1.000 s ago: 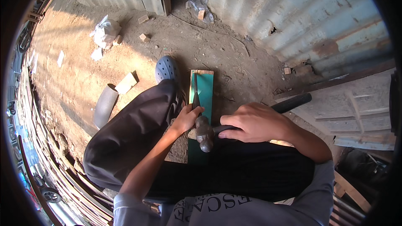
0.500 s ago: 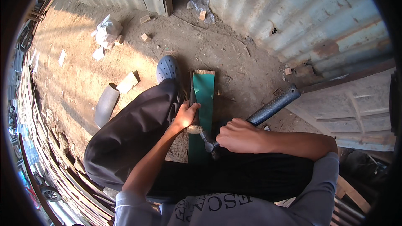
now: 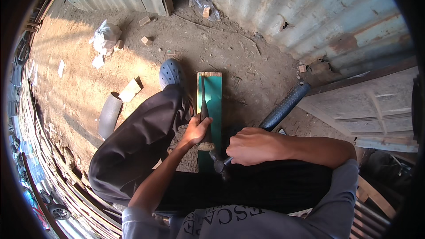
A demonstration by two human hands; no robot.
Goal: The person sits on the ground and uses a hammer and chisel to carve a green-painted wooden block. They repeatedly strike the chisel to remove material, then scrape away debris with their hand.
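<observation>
My left hand (image 3: 198, 130) is closed around a chisel (image 3: 204, 110), whose narrow dark blade points away from me over a green-painted board (image 3: 215, 126). The chisel's pale, worn butt end (image 3: 205, 146) sticks out on my side of the fist. In my closed right hand (image 3: 251, 146) is a hammer (image 3: 286, 106) with a long, dark textured grip. Its metal head (image 3: 218, 164) sits just below the butt end of the chisel; I cannot tell whether they touch. The board lies lengthwise between my legs, bare wood showing at its far end.
A blue clog (image 3: 171, 73) on my foot stands left of the board. Wood offcuts (image 3: 130, 90), a curved dark piece (image 3: 110, 115) and a white plastic bag (image 3: 105, 37) lie on the dirt. Corrugated metal sheets (image 3: 310, 13) stand beyond, and a wooden panel (image 3: 363, 102) at the right.
The chisel blade has shifted from along the board's left edge to over its green face. The hammer head has moved slightly nearer to me. The whole view has shifted a little.
</observation>
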